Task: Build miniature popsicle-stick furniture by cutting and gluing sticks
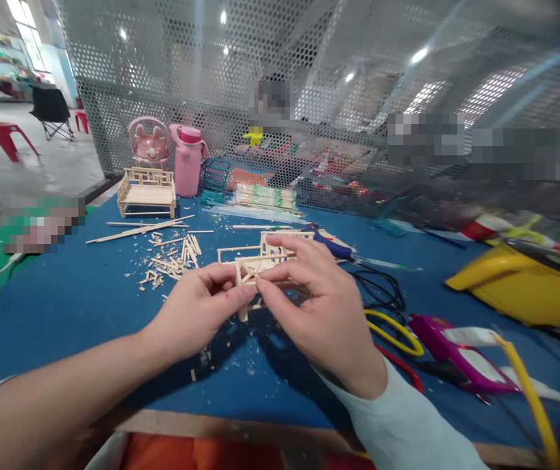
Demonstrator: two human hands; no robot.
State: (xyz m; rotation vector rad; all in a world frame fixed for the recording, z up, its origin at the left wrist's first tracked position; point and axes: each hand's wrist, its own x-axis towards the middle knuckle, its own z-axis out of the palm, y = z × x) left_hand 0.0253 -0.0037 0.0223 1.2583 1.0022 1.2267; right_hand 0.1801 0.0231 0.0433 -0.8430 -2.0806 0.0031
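Note:
A small frame of thin wooden sticks (239,273) is held above the blue table (172,385), between my two hands. My left hand (186,310) grips its near left corner, thumb in front and fingers curled behind. Thumb and fingers of my right hand (326,307) close on the front of the same frame, by a slanting short stick; whether they pinch a separate piece is too small to tell. Fingers hide much of the frame's right side. Just behind my right hand lies a blue glue gun (333,247), partly covered.
Cut stick pieces (172,264) are scattered left of my hands, with longer sticks (143,228) behind. A miniature wooden bench (147,194) stands before a pink bottle (188,163). To the right are cables (382,287), a purple object (461,356) and a yellow bag-like item (519,281). Perforated metal mesh (202,85) rises behind.

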